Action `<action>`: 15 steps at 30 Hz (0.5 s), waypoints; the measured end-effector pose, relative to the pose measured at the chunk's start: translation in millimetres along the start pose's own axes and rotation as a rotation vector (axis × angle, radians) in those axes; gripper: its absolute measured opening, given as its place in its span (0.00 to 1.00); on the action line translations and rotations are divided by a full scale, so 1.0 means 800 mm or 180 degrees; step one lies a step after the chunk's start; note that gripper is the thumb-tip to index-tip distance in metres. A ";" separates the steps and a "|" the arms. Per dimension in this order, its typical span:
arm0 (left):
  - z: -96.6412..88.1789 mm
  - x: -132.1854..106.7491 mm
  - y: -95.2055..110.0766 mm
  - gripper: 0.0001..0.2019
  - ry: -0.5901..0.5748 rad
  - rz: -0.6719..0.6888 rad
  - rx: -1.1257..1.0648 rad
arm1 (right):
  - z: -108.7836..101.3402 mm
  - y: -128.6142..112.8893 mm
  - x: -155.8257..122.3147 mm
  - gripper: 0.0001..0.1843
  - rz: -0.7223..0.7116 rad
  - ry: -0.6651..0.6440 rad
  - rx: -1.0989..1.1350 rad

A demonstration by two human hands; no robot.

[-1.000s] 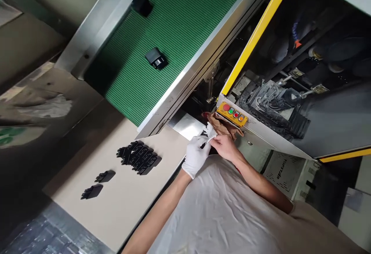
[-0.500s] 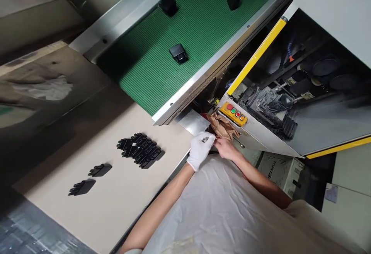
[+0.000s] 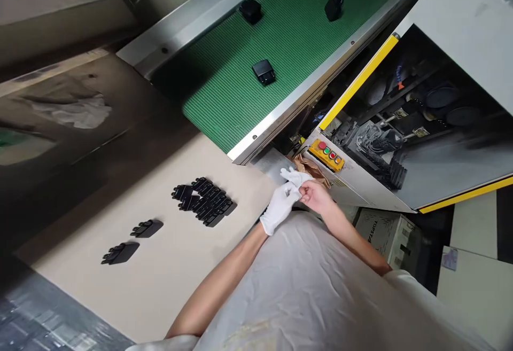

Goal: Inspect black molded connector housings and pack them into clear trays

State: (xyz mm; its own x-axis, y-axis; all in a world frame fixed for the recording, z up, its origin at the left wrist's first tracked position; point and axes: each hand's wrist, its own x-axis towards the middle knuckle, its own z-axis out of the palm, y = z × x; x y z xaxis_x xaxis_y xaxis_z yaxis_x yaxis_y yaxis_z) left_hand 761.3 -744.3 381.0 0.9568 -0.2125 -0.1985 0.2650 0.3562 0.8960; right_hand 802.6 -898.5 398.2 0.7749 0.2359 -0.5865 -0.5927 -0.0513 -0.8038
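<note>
My left hand (image 3: 281,204) wears a white glove and is held in front of my chest, its fingers curled toward my right hand. My bare right hand (image 3: 315,196) pinches the fingertip cloth of that glove, fingers closed on it. Both hands hover past the right edge of the beige table (image 3: 168,281). On the table lies a row of black plastic parts (image 3: 204,201), with two single black parts (image 3: 147,227) (image 3: 119,253) left of it. The green conveyor belt (image 3: 224,89) carries more black parts (image 3: 263,71) (image 3: 250,10) (image 3: 334,5).
A yellow control box with red and green buttons (image 3: 329,154) sits just beyond my hands, a crumpled brown paper (image 3: 310,168) beside it. Open machine housing with a yellow bar (image 3: 360,81) lies at right. A cardboard box (image 3: 382,232) stands below it.
The view has swung so belt and table shifted right. My right hand has pulled the glove's fingertips out from the left hand again; the parts on the belt have shifted.
</note>
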 end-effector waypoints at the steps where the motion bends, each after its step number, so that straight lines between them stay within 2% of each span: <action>1: 0.003 0.003 0.004 0.11 0.0056 0.0044 -0.0054 | 0.005 0.001 -0.001 0.11 -0.0139 0.0072 0.0203; 3: 0.010 0.008 0.012 0.12 0.0166 0.0168 -0.0152 | 0.011 0.000 -0.001 0.11 -0.0437 0.0089 0.0689; 7: 0.025 0.017 0.023 0.14 0.0262 0.0417 -0.0439 | 0.011 -0.007 0.004 0.17 -0.1014 -0.0047 0.1484; 9: 0.033 0.018 0.022 0.14 0.0306 0.0509 -0.0505 | 0.011 -0.006 0.007 0.15 -0.1120 0.0246 0.1239; 12: 0.048 0.013 0.020 0.10 0.0111 0.0589 0.0087 | 0.012 -0.003 0.011 0.09 -0.1121 0.0747 0.0437; 15: 0.062 0.005 0.017 0.07 -0.0217 0.0647 0.0710 | 0.009 -0.009 0.016 0.13 -0.0978 0.0726 -0.0196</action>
State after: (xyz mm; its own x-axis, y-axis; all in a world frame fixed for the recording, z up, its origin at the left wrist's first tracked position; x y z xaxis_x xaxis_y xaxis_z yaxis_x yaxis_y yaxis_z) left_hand 762.8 -785.3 412.2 0.9753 -0.2205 0.0141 0.0290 0.1907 0.9812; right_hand 815.1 -888.0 396.8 0.9473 0.0279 -0.3190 -0.3165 -0.0715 -0.9459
